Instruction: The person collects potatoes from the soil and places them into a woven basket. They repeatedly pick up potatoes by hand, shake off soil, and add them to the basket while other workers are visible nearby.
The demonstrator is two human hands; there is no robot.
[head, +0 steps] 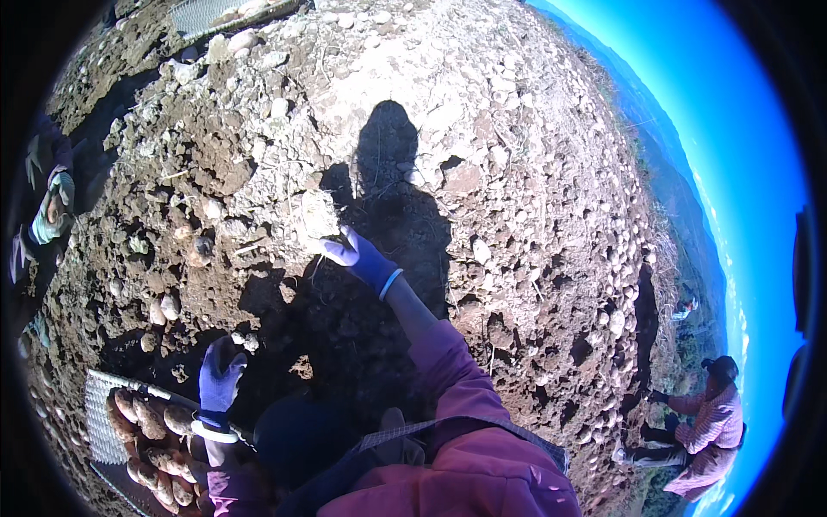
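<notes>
My right hand (365,262), in a purple glove with a pale band at the wrist, reaches forward over the dug soil. Its thumb and fingers grip the near edge of a pale, sunlit clod (320,216). My left hand (219,378), gloved alike, is low at the left with thumb and fingers apart and nothing visible between them. Just beside that wrist stands a mesh-sided crate (106,413) holding several soil-covered potatoes (152,423). Small pale lumps (245,340) lie in the shade just past my left fingertips.
Loose potatoes (163,309) and clods dot the rough ground. Another crate (200,16) is at the top left. A person (707,426) sits or crouches at the right, another (55,200) is at the left edge. My shadow (394,194) falls ahead.
</notes>
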